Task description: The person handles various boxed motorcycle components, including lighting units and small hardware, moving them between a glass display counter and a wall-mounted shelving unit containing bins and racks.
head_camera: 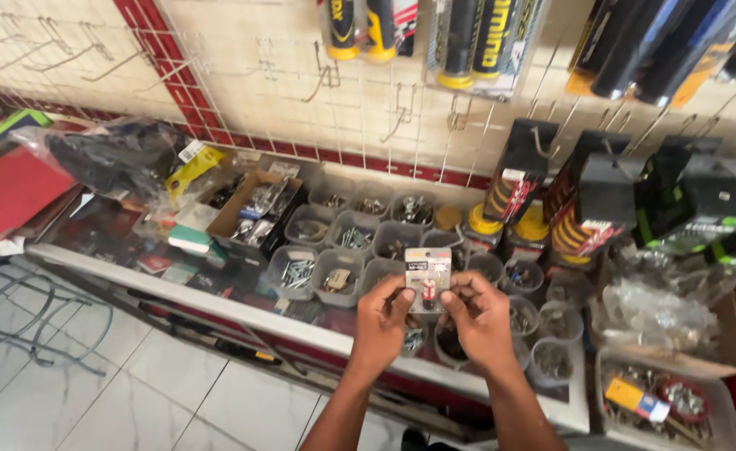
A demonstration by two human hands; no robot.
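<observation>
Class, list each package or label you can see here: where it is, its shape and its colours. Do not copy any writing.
Blister card: held by left hand and right hand; small, rectangular, pale, red item inside.
Hanging packs: top of the wire wall; long, black and yellow.
Boxed tools: right hooks; black and green.
Sticker: bottom-right tub; yellow and white.

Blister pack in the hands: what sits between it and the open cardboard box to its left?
Head view: rows of small clear plastic tubs of screws and fittings fill the counter between the blister pack, held by both hands, and the cardboard box.
</observation>
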